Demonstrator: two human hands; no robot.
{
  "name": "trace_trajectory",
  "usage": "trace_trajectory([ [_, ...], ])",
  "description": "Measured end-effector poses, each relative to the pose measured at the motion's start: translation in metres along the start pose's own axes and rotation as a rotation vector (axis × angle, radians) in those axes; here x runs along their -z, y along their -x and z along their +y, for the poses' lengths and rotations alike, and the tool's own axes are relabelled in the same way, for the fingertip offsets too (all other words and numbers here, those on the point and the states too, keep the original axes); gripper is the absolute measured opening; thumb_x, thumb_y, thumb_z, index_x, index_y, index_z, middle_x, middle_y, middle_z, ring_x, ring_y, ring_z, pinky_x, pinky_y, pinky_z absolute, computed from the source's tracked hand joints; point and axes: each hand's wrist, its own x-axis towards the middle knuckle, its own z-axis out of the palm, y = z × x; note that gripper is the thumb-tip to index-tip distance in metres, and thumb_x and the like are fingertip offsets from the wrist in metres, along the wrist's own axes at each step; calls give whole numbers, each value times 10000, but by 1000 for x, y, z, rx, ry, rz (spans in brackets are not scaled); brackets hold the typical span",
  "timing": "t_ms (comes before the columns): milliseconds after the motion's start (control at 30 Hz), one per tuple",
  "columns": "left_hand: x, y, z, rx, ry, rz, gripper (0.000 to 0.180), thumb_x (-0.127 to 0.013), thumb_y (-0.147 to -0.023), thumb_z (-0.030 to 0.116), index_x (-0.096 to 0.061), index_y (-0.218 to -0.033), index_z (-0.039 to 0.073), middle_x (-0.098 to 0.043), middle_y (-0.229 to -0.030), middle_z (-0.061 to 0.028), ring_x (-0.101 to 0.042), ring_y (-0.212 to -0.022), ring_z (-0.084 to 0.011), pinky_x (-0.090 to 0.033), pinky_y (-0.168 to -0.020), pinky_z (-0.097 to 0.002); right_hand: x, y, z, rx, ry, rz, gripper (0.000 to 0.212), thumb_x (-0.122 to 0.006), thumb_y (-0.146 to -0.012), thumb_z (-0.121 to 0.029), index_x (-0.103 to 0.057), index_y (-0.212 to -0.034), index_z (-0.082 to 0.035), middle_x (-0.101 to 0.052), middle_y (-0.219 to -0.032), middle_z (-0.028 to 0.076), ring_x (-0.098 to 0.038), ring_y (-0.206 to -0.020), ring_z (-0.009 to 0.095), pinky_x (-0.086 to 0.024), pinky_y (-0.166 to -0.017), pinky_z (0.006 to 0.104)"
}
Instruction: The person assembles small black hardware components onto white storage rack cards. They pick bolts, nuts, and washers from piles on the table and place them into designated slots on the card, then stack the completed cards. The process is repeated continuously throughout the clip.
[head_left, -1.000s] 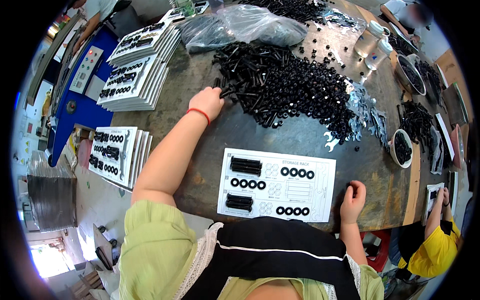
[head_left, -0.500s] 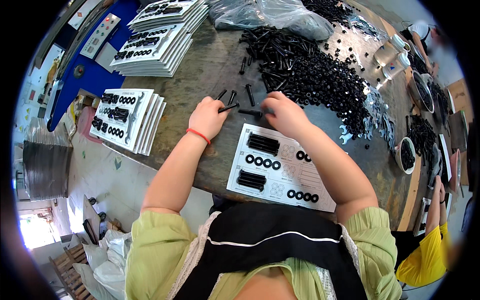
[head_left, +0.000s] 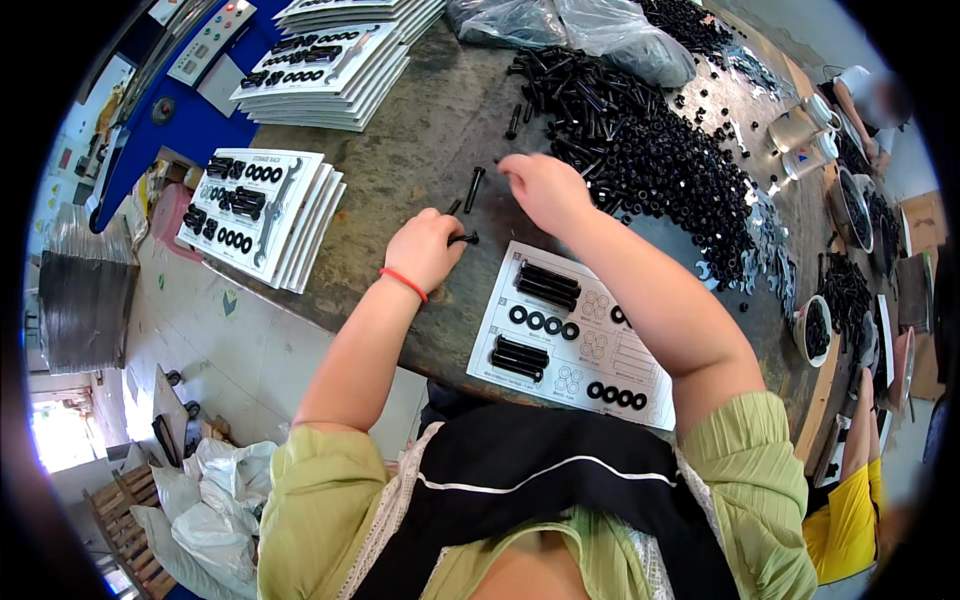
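Observation:
My left hand (head_left: 424, 250) rests on the table, its fingers closed round black bolts whose ends stick out past the fingertips. Just beyond it lies a loose black bolt (head_left: 474, 190). Over the table to the right, my right hand (head_left: 548, 192) has its fingers pinched together; a small dark tip shows at them, but what it belongs to is hidden. A white printed card (head_left: 625, 352) lies in front of me, bearing rows of black bolts (head_left: 548, 286) and black washers (head_left: 543, 322). My right forearm covers part of it.
A big heap of black bolts (head_left: 575, 100) and nuts (head_left: 690, 190) spreads at the far right, with wrenches (head_left: 765, 245) beside it. Filled cards (head_left: 250, 215) stand stacked at the left. Clear jars (head_left: 810, 155) and a bowl (head_left: 812, 330) sit right. Other people work there.
My right hand has drawn away and lifted from the bolt that lay between my hands; that bolt no longer shows there. My left hand keeps its hold. The whole view has shifted slightly.

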Motion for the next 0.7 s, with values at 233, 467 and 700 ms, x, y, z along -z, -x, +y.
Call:
trace_trajectory([
  [233,10,16,-12,213,705,185,167,-717,-831,120,-666,-943,7,-639,-732,-26,-579,-668,-96,-479,-628,-261,-32,-48,3,361,371,-174,202,-572,-845,-109,-708,-994,-102,-610,-1086,113,-601,-1056,307,-509,-867,406],
  [467,9,49,-36,99,137,133,126,-723,-808,100,-655,-861,7,-610,-820,-106,-611,-709,-236,-498,-680,-333,-9,-1,26,261,123,40,197,-600,-843,-200,-703,-949,-71,-625,-998,117,-624,-980,308,-528,-815,405],
  [700,-23,59,119,-366,382,-5,129,-722,-804,133,-691,-890,42,-615,-949,-95,-619,-880,-272,-514,-760,-352,81,161,72,-462,-592,268,184,-694,-855,-170,-697,-907,7,-660,-769,38,-577,-668,109,-467,-634,266],
])
